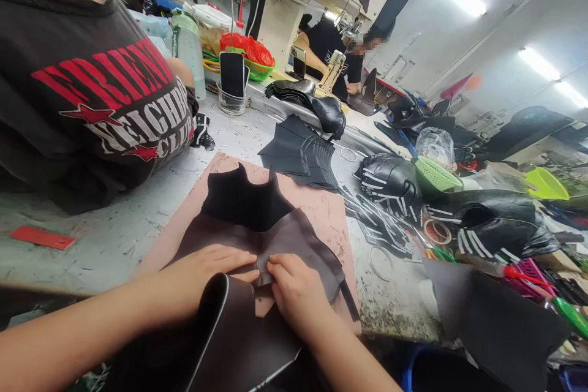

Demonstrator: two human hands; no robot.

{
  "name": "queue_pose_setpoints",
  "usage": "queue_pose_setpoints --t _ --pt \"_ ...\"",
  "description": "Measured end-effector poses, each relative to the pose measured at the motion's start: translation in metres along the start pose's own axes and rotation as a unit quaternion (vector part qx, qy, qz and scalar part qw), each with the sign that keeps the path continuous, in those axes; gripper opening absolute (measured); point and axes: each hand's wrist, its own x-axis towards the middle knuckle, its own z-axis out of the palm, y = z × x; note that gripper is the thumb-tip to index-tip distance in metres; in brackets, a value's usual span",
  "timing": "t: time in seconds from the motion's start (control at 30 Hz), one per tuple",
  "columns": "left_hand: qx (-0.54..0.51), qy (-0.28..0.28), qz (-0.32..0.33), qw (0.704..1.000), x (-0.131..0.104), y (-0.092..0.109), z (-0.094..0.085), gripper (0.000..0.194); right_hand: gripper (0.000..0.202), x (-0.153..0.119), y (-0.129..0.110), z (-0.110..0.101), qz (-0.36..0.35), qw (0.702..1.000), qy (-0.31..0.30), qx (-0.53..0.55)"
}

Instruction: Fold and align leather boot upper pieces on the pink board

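Note:
A dark brown leather piece (229, 235) with a black lining (248, 201) lies over a pinkish cutting board (327, 211). My left hand (223, 266) rests on the leather with its fingers together, the tips and thumb closed at the middle seam. Across the seam, my right hand (296, 288) is closed with bent fingers gripping the same leather. The fingertips of both hands almost meet. A lower brown leather flap (234, 340) with a pale edge folds up toward me, below the hands. What lies under the fingers is hidden.
A stack of black cut pieces (303, 153) lies beyond the board. To the right are black leather bundles with white strips (390, 184), tape rolls (436, 231) and a green basket (436, 173). A co-worker's torso (92, 86) is close at left. Phones stand in a clear cup (232, 101).

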Motion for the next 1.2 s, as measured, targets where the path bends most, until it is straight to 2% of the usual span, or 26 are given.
queue_pose_setpoints --t 0.13,0.33,0.43,0.5,0.57,0.67,0.83,0.9,0.97,1.03,1.1,1.13,1.2 --pt "-0.021 -0.03 -0.004 0.999 0.0 0.001 -0.011 0.04 0.024 -0.003 0.002 -0.005 0.014 0.999 -0.032 0.0" --pt "-0.045 -0.079 -0.028 0.995 -0.01 0.009 -0.027 0.042 0.018 0.004 -0.003 -0.019 0.07 0.98 -0.185 -0.033" --pt "-0.046 -0.048 -0.034 0.997 -0.021 0.023 -0.031 0.045 0.016 0.008 -0.011 -0.026 0.082 0.968 -0.228 -0.062" --pt "-0.029 -0.007 -0.038 0.999 -0.028 0.034 -0.027 0.051 0.019 0.008 -0.016 -0.026 0.08 0.968 -0.226 -0.077" --pt "-0.001 0.01 -0.042 0.999 -0.031 0.044 -0.021 0.06 0.022 0.004 -0.02 -0.025 0.087 0.969 -0.218 -0.08" --pt "0.037 -0.008 -0.043 0.998 -0.034 0.052 -0.019 0.066 0.022 -0.004 -0.02 -0.023 0.122 0.969 -0.207 -0.061" --pt "0.015 -0.083 -0.029 0.996 -0.05 0.052 -0.037 0.076 0.014 -0.009 -0.018 -0.03 0.16 0.961 -0.222 -0.041" --pt "0.004 -0.084 -0.048 0.995 -0.06 0.052 -0.035 0.086 0.015 -0.007 -0.021 -0.033 0.164 0.961 -0.218 -0.052" --pt "0.024 -0.056 -0.069 0.996 -0.068 0.054 -0.023 0.092 0.025 -0.002 -0.027 -0.032 0.12 0.973 -0.192 -0.052" --pt "0.06 -0.016 -0.068 0.996 -0.072 0.054 -0.009 0.075 0.026 0.003 -0.033 -0.026 0.053 0.982 -0.182 -0.026" --pt "0.075 0.015 -0.051 0.996 -0.074 0.053 -0.007 0.052 0.02 0.01 -0.036 -0.019 0.028 0.979 -0.201 0.023" --pt "0.069 0.027 -0.052 0.996 -0.073 0.053 -0.015 0.047 0.016 0.014 -0.037 -0.017 0.038 0.976 -0.212 0.044" --pt "0.045 0.048 -0.078 0.995 -0.07 0.056 -0.05 0.042 0.012 0.023 -0.035 -0.021 0.062 0.972 -0.215 0.073"
